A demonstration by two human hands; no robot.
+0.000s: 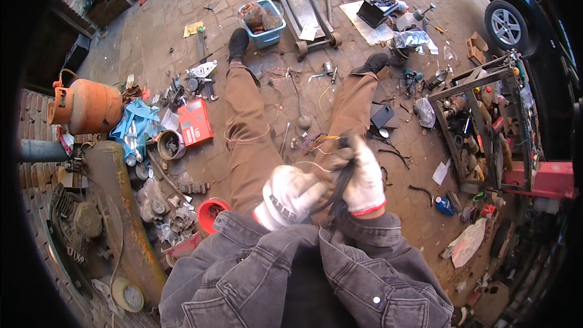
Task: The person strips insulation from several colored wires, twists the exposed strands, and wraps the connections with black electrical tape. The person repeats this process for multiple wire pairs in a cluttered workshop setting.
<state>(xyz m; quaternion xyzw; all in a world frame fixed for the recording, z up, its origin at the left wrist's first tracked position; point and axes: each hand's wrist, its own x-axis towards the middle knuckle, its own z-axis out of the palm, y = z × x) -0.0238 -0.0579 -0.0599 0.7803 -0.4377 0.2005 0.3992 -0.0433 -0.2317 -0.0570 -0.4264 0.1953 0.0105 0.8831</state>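
**Right hand (365, 176) grips a dark wire bundle (341, 181)**

The white-gloved right hand is closed around the bundle, which is to the right of the red box (195, 123) and nearer the grey jacket (255, 273). The left hand (293, 193), gloved too, is curled in just beside it; whether it pinches any wire, I can't tell. Left of the box is an orange gas cylinder (94, 107); nearer the jacket than the box, a red bucket (204, 223); beyond the box, rightward, a blue tub (268, 39).

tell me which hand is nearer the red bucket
The left hand; the red bucket is on its left. The right hand is farther, holding black cable.
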